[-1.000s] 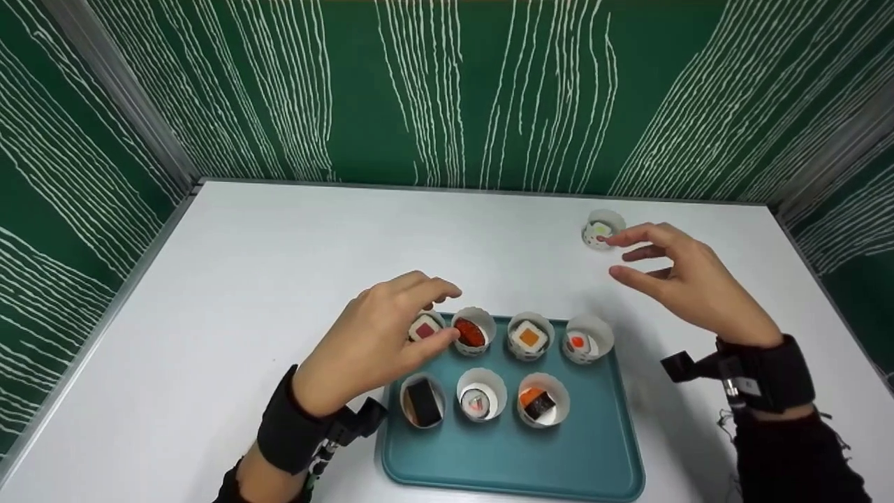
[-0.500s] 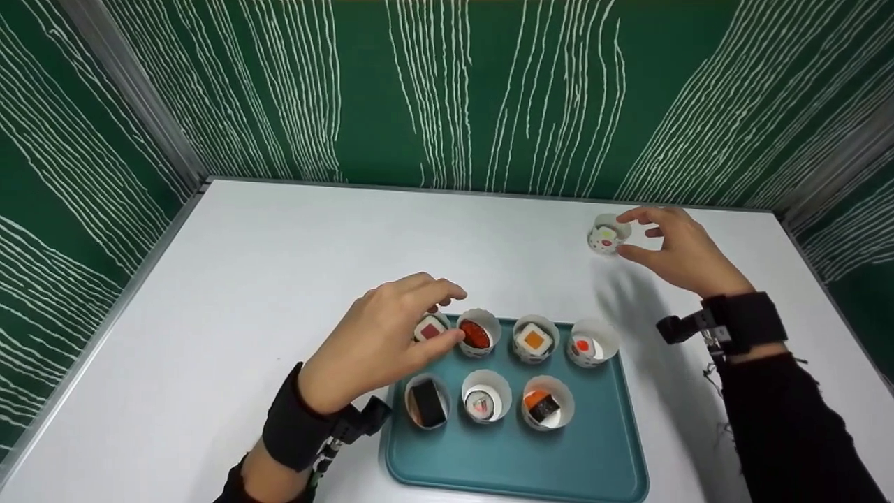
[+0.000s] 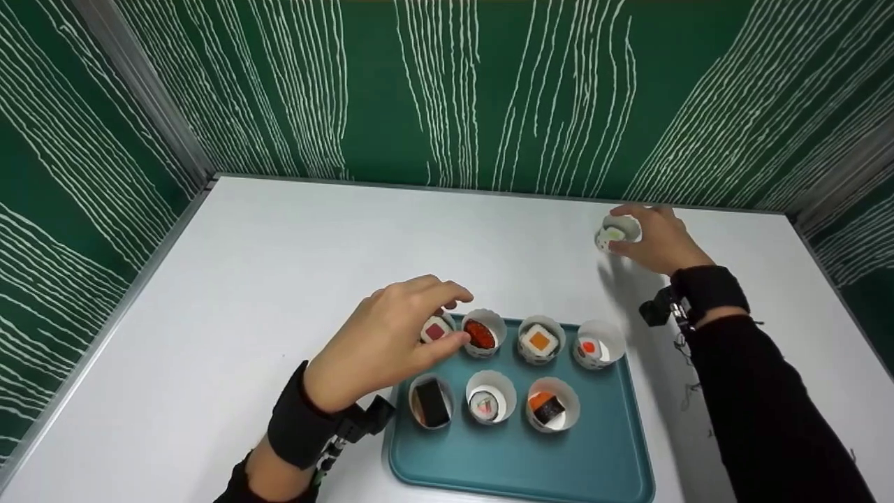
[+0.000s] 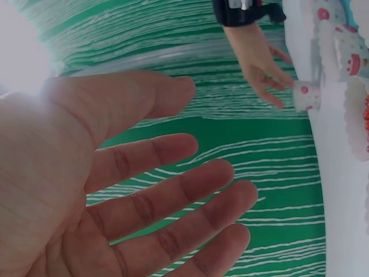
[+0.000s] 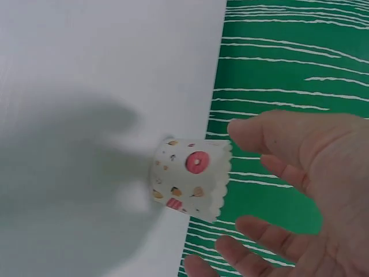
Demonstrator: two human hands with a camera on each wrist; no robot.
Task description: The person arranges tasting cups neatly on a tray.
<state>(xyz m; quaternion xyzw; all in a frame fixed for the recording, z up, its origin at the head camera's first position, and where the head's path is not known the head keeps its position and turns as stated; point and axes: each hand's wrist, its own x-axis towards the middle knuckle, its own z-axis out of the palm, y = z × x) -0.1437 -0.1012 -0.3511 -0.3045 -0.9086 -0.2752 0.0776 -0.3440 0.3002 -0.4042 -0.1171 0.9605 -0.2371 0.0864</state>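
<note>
Near the back right of the white table stands a paper cup [image 3: 605, 239] with a pale piece of sushi inside. My right hand [image 3: 658, 241] is at this cup, thumb in front and fingers behind its rim. In the right wrist view the cup [image 5: 190, 178], printed with doughnuts, appears between thumb and spread fingers, which look apart from it. My left hand [image 3: 391, 339] hovers above the tray's back left corner, holding nothing. In the left wrist view, its fingers [image 4: 190, 193] are loosely extended. It partly hides a cup with a white, red-centred sushi piece [image 3: 434, 330].
A teal tray [image 3: 503, 461] lies at the front centre. On it, several paper cups hold sushi pieces, including a red-topped one [image 3: 480, 334], an orange-centred one [image 3: 540, 340] and a black-wrapped one [image 3: 433, 403]. Green, white-streaked walls [image 3: 391, 91] border the table.
My right hand has moved inward and away from me, its thumb and fingers coming to the cup at the back right. My left hand stays over the tray's corner. The view shifts slightly.
</note>
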